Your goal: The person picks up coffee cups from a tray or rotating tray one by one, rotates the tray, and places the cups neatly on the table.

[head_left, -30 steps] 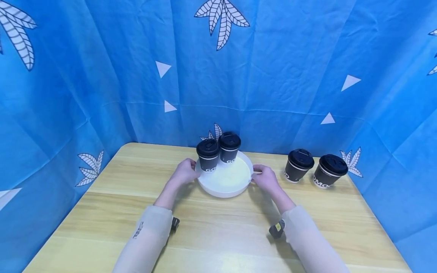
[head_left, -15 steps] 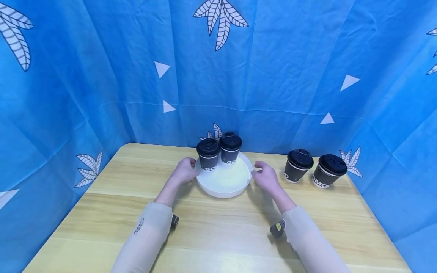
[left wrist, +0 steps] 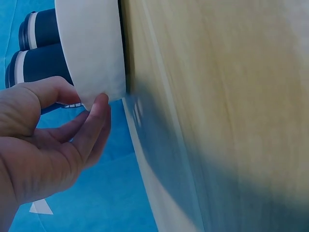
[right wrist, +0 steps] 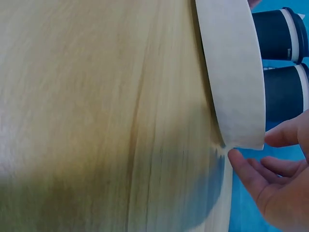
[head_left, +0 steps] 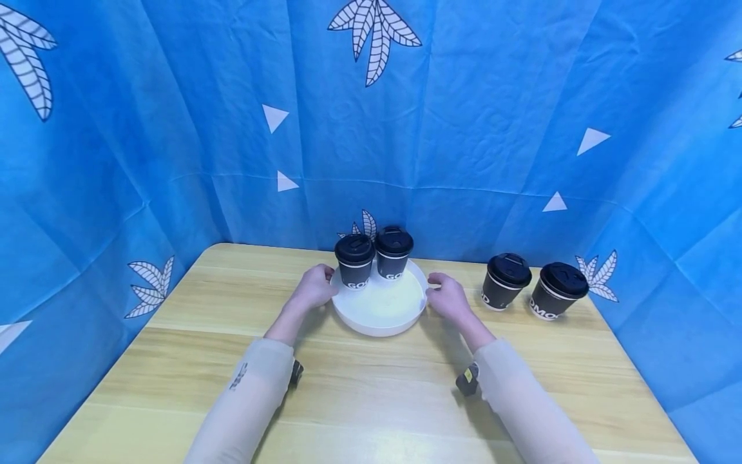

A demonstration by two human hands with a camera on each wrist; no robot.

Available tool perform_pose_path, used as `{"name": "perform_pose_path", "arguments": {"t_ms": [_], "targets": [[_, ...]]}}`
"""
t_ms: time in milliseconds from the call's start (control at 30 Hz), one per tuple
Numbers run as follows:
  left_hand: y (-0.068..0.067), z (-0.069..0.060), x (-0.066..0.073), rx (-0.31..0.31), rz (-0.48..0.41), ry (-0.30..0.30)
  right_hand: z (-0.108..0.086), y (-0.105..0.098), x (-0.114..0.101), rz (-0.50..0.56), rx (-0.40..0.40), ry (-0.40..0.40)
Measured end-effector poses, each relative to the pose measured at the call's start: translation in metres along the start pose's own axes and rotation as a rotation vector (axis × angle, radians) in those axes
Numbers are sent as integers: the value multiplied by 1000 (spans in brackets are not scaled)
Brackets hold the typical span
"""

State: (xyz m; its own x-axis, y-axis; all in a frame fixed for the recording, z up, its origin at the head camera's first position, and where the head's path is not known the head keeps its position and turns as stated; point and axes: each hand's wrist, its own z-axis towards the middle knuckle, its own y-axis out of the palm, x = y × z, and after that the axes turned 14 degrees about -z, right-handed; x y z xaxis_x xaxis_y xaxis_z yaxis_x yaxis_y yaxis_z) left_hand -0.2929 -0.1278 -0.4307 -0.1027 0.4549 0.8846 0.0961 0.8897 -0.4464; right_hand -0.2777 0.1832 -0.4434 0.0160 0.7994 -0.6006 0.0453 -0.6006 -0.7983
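Note:
A round white tray (head_left: 379, 316) with a low wall rests on the table. Two lidded dark paper coffee cups stand upright on it towards the back: the left cup (head_left: 355, 261) and the right cup (head_left: 394, 252). My left hand (head_left: 315, 287) pinches the tray's left rim. In the left wrist view its thumb lies over the rim, with fingertips (left wrist: 102, 99) against the outer wall. On the opposite side my right hand (head_left: 447, 296) holds the rim. The right wrist view has its thumb at the top edge and a fingertip (right wrist: 235, 154) at the lower edge.
Two more lidded coffee cups, one nearer the tray (head_left: 506, 281) and one farther right (head_left: 558, 290), stand on the wooden table (head_left: 371, 399). A blue patterned cloth (head_left: 493, 116) hangs behind the table and along both sides.
Both cups on the tray have shifted slightly right, apparently as the tray turned a little. My right hand's fingers loosened at the rim and came back in. The two cups at right stayed put.

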Motion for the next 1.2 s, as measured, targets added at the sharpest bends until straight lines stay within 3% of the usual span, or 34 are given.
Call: {"name": "perform_pose_path", "arguments": {"t_ms": [400,800,1200], "targets": [[2,3,2,-5,3,-1,-6,2,-4,1,-24,23],[-2,-7,0,-2,-6,-8,-16,6,-2,23,-28,31],[3,-15,0,-22,-14,-12,-29,6,-4,73,-37,36]]}}
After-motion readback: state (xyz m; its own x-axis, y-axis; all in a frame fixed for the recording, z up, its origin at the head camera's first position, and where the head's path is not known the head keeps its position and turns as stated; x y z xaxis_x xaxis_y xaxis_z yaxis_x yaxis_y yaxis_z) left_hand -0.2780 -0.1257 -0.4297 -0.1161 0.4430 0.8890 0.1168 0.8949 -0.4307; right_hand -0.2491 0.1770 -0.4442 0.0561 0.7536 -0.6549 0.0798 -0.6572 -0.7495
